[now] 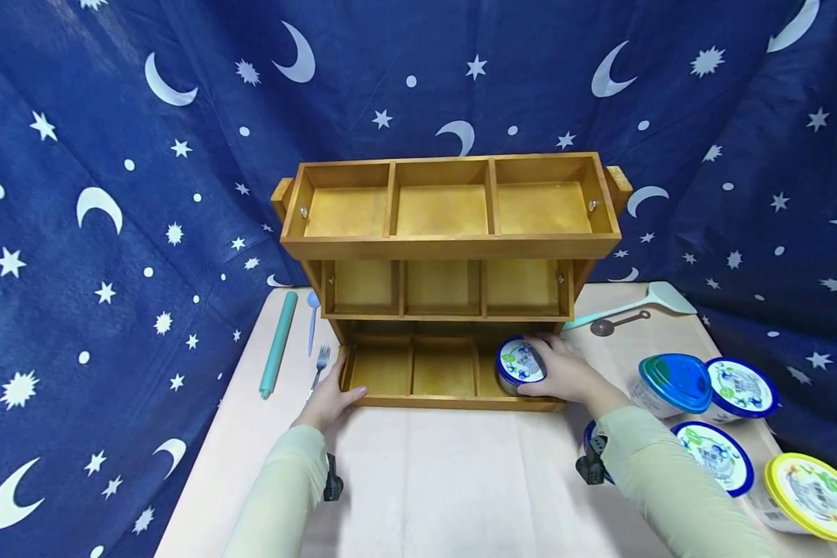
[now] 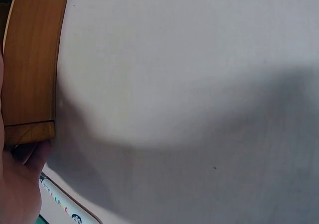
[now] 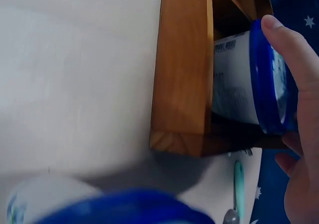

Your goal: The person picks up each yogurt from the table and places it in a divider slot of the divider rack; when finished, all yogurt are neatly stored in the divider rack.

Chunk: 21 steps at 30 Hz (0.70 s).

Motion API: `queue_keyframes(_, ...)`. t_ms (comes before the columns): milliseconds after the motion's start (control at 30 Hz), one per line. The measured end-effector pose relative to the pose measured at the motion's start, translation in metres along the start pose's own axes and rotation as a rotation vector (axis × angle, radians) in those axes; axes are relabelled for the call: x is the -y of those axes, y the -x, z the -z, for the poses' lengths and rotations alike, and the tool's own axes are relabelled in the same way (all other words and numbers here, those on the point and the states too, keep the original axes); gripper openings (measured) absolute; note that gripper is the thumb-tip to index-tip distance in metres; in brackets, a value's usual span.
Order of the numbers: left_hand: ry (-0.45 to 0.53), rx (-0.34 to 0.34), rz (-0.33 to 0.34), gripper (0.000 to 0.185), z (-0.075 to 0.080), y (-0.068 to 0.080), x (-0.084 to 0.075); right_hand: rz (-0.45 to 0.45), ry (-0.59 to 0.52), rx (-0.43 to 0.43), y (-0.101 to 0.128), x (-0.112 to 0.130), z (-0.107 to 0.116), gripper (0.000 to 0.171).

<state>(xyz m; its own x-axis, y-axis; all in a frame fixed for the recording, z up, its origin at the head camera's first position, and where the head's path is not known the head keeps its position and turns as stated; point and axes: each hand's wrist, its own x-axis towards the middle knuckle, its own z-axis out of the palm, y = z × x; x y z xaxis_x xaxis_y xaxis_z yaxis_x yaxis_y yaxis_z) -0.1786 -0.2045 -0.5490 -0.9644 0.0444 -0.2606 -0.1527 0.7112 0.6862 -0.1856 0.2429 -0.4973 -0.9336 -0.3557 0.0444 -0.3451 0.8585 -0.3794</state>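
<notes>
A tiered wooden box (image 1: 449,248) stands on the table, its three trays stepped and each split into three compartments. My right hand (image 1: 563,370) grips a plastic tub with a blue lid (image 1: 518,364) across its rim. That tub sits in the right compartment of the bottom tray; the right wrist view shows its white side (image 3: 232,77) partly below the front wall. At the bottom tray's left front corner, my left hand (image 1: 328,399) holds the wood, thumb toward the front and fingers along the side. Most of the left fingers are hidden in the left wrist view.
Right of the box stand several lidded tubs, including a yellow-lidded one (image 1: 816,496) and a blue domed one (image 1: 676,382). A pale spatula (image 1: 659,298) and a brown spoon (image 1: 603,328) lie behind them. Left lie a teal roll (image 1: 279,345), blue spoon (image 1: 312,318) and fork (image 1: 322,358).
</notes>
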Motion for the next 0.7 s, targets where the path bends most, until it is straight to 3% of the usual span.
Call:
queue_keyframes(400,-0.028,0.077,-0.015,0.100,0.002,-0.006,0.006,-0.058,0.075,0.072,0.043,-0.008,0.031,0.106)
queue_keyframes(700,-0.034,0.103,-0.040,0.101,0.005,-0.008,0.002,-0.131,0.068,0.154,0.065,-0.010,0.043,0.106)
